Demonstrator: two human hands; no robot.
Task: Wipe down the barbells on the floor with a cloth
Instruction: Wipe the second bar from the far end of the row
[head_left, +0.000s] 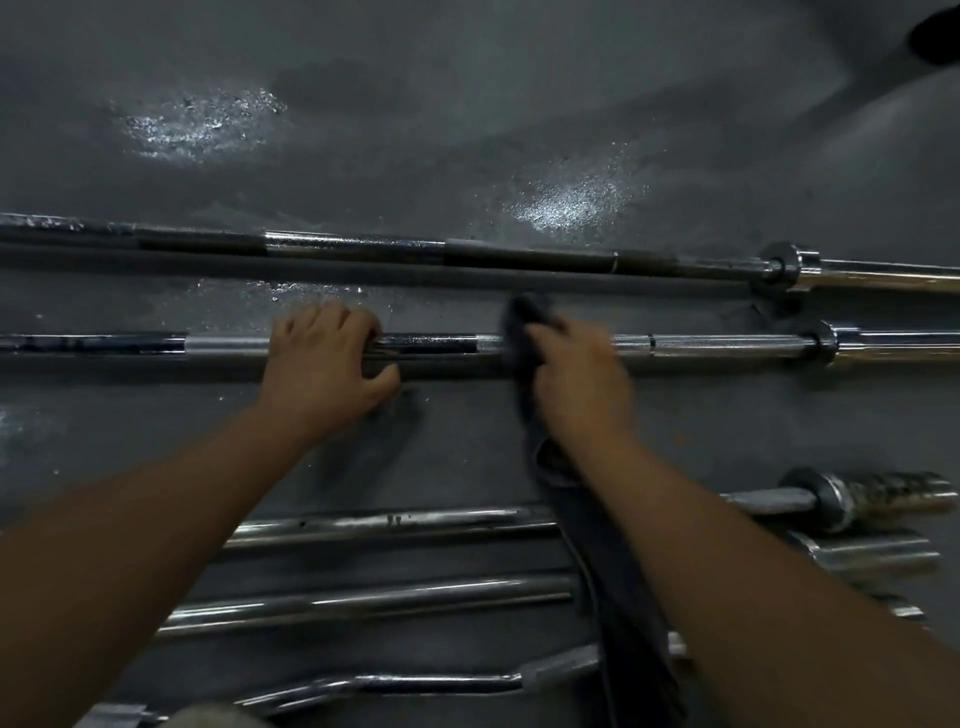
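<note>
Nearest us, on our side of the middle barbell (727, 345), lie a bent curl bar (395, 686) and straight chrome bars (363, 603), all running left to right as it does, none under a hand. Our forearms reach out over them toward the middle barbell, and the dark cloth (613, 571) trails down beside the right forearm across those nearer bars. The middle barbell rests on the floor (467, 130) straight ahead of both hands, its long axis crosswise to our reach, its sleeve end off to the right. Our left hand (322, 364) holds its shaft, fingers curled over the top and thumb on the near side. Our right hand (576, 374), blurred, grips the cloth bunched round the shaft a little to the right of the left hand; neither hand is nearer the bar than the other. We judge the coming stroke must run along that axis, likely rightward toward the collar. Beyond the middle barbell lies a far barbell (353, 244), parallel and untouched
</note>
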